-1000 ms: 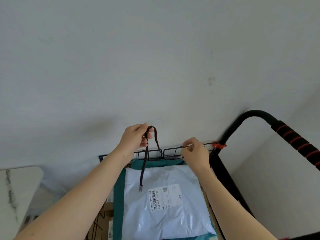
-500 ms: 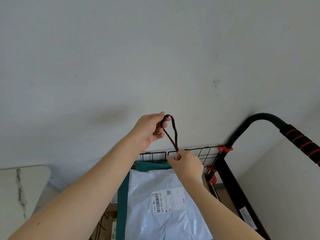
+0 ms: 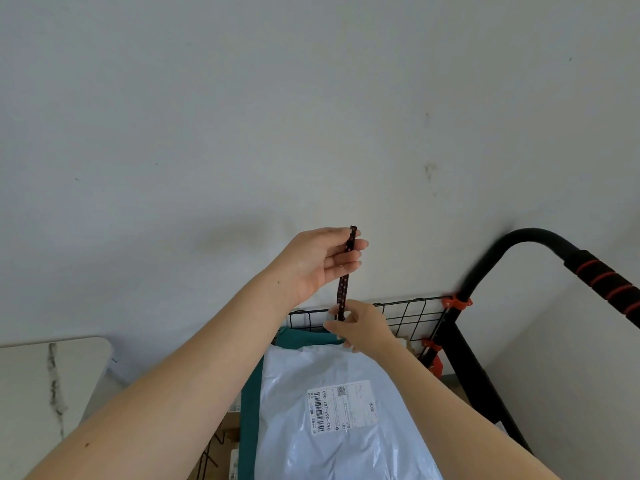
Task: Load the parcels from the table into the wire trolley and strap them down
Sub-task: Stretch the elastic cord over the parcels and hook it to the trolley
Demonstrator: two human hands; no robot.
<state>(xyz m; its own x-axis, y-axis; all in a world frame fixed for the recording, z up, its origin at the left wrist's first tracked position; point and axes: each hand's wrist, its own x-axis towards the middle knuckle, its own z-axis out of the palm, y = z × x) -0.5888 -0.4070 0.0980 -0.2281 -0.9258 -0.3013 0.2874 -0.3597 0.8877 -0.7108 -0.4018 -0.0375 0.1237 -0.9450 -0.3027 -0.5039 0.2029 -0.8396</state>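
Note:
A dark strap (image 3: 343,287) with small red marks runs straight up and down above the far rim of the black wire trolley (image 3: 412,315). My left hand (image 3: 320,263) pinches its upper end between fingers and thumb. My right hand (image 3: 360,325) grips its lower end right at the trolley's rim. Inside the trolley a pale blue plastic mailer (image 3: 332,410) with a barcode label lies on top of a teal parcel (image 3: 251,407). Brown cardboard parcels show beneath them at the left.
The trolley's black handle (image 3: 540,251) with red-ringed foam grip arches up at the right, joined by orange clips (image 3: 457,303). A white marble-patterned table (image 3: 38,382) sits at the left. A plain grey wall stands close behind the trolley.
The strap hung as a loop from my left hand; now it is pulled straight and taut. My left hand rose and my right hand took the lower end at the rim.

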